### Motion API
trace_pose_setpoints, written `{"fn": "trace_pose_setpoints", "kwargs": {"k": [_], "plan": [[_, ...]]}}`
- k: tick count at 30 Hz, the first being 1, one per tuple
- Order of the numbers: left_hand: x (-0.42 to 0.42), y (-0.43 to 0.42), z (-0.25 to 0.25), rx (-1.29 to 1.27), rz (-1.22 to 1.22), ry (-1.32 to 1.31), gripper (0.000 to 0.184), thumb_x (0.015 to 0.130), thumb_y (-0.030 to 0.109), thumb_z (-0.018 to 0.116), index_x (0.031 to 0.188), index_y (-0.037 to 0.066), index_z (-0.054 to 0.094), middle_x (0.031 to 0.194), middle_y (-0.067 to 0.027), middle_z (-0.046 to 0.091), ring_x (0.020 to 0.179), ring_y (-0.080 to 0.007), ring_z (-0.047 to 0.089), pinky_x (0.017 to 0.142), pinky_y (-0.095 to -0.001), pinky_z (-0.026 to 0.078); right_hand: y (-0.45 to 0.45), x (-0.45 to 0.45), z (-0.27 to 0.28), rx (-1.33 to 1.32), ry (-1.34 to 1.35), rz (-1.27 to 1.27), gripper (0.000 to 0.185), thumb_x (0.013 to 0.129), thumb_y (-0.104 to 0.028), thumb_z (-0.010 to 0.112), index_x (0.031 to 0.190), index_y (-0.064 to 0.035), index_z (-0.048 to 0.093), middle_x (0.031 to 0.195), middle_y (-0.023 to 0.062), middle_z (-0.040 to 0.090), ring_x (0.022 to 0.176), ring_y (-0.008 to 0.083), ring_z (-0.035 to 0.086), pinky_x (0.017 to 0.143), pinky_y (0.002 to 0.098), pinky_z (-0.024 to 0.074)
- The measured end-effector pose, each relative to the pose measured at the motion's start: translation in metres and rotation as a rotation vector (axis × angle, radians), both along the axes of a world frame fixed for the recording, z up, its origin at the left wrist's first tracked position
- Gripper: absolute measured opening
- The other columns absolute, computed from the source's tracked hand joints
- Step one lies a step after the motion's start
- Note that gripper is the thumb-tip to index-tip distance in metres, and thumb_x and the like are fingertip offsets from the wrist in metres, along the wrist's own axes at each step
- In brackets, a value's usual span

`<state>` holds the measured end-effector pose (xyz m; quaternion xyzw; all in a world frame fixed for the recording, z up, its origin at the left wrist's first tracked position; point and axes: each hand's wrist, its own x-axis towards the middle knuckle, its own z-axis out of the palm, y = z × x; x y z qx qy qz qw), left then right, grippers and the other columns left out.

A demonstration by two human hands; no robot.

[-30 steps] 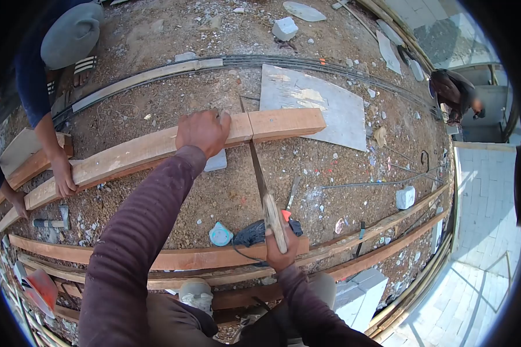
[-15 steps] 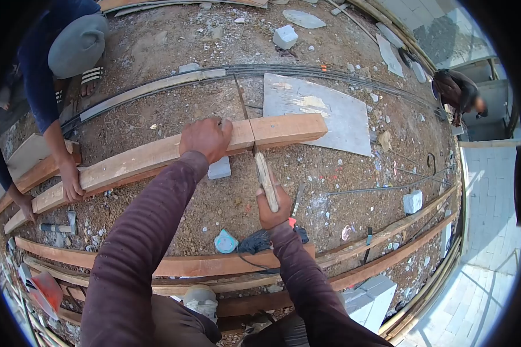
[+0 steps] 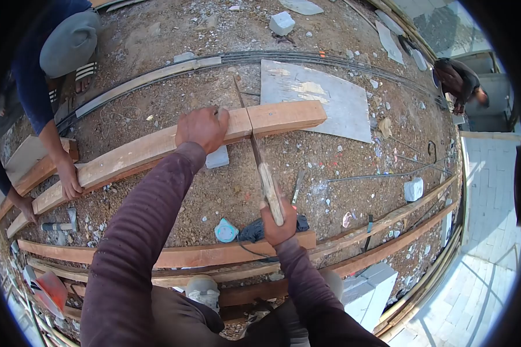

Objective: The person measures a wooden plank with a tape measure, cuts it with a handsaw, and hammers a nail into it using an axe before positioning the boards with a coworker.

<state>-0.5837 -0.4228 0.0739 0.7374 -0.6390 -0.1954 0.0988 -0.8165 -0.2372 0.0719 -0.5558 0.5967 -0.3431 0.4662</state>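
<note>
My right hand (image 3: 278, 222) is wrapped round the pale wooden handle of a handsaw (image 3: 256, 151). The saw's blade sits in a cut across a long wooden beam (image 3: 139, 153), its tip showing past the far side. Just left of the cut, my left hand (image 3: 202, 130) presses down on the beam, fingers closed over its far edge. A co-worker's hands (image 3: 69, 180) rest on the beam's left end. Under the beam near my left hand shows a white block (image 3: 217, 157).
Beyond the beam lies a grey board (image 3: 341, 110), near long dark rods (image 3: 260, 56). Closer to me are a tape measure (image 3: 226, 231), a black bag (image 3: 255, 230) and more timber (image 3: 191, 256). A hammer (image 3: 61, 226) lies at left. Another person (image 3: 460, 84) crouches at far right.
My right hand has drawn the saw back toward me, so more blade shows on the near side of the beam. My left hand keeps its place on the beam; the whole view has shifted slightly.
</note>
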Motion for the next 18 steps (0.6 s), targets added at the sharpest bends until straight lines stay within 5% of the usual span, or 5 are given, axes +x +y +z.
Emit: {"fn": "trace_pose_setpoints", "kwargs": {"k": [5, 8, 12, 15, 18], "plan": [[0.000, 0.001, -0.001, -0.008, 0.012, 0.027, 0.053, 0.099, 0.044, 0.042, 0.096, 0.001, 0.073, 0.092, -0.0262, 0.071, 0.091, -0.0421, 0.068, 0.092, -0.0510, 0.048, 0.082, -0.032, 0.068, 0.092, 0.064, -0.011, 0.053, 0.094, -0.006, 0.056, 0.144, 0.0088, 0.045, 0.136, 0.0212, 0.060, 0.130, 0.0258, 0.056, 0.110, 0.0359, 0.0387], [-0.004, -0.003, 0.003, -0.004, 0.019, 0.035, 0.053, 0.099, 0.044, 0.042, 0.097, 0.002, 0.073, 0.093, -0.0241, 0.072, 0.092, -0.0400, 0.068, 0.094, -0.0505, 0.046, -0.037, 0.013, -0.008, -0.153, -0.026, -0.056, 0.048, 0.093, -0.008, 0.060, 0.138, 0.0050, 0.053, 0.113, 0.0166, 0.070, 0.099, 0.0195, 0.064, 0.087, 0.0316, 0.0493], [-0.002, 0.006, 0.001, 0.029, 0.024, 0.049, 0.052, 0.099, 0.043, 0.042, 0.100, 0.002, 0.073, 0.093, -0.0231, 0.072, 0.094, -0.0394, 0.068, 0.096, -0.0502, 0.045, -0.057, 0.022, -0.003, -0.067, -0.134, -0.039, 0.046, 0.092, -0.008, 0.061, 0.137, 0.0043, 0.055, 0.112, 0.0164, 0.070, 0.098, 0.0171, 0.064, 0.086, 0.0300, 0.0488], [0.000, -0.003, 0.004, -0.015, 0.005, 0.040, 0.052, 0.099, 0.043, 0.042, 0.103, 0.001, 0.073, 0.093, -0.0247, 0.072, 0.095, -0.0411, 0.068, 0.095, -0.0501, 0.046, 0.068, -0.033, 0.035, -0.007, 0.061, 0.013, 0.055, 0.092, -0.002, 0.057, 0.144, 0.0089, 0.044, 0.140, 0.0218, 0.058, 0.132, 0.0242, 0.053, 0.110, 0.0335, 0.0385], [0.002, -0.001, 0.003, -0.005, 0.009, 0.023, 0.051, 0.099, 0.043, 0.043, 0.103, 0.002, 0.072, 0.094, -0.0246, 0.072, 0.095, -0.0408, 0.068, 0.094, -0.0501, 0.047, 0.088, -0.035, 0.048, -0.026, 0.098, 0.026, 0.055, 0.091, -0.001, 0.056, 0.145, 0.0081, 0.045, 0.136, 0.0217, 0.060, 0.128, 0.0246, 0.057, 0.107, 0.0339, 0.0418]]}}
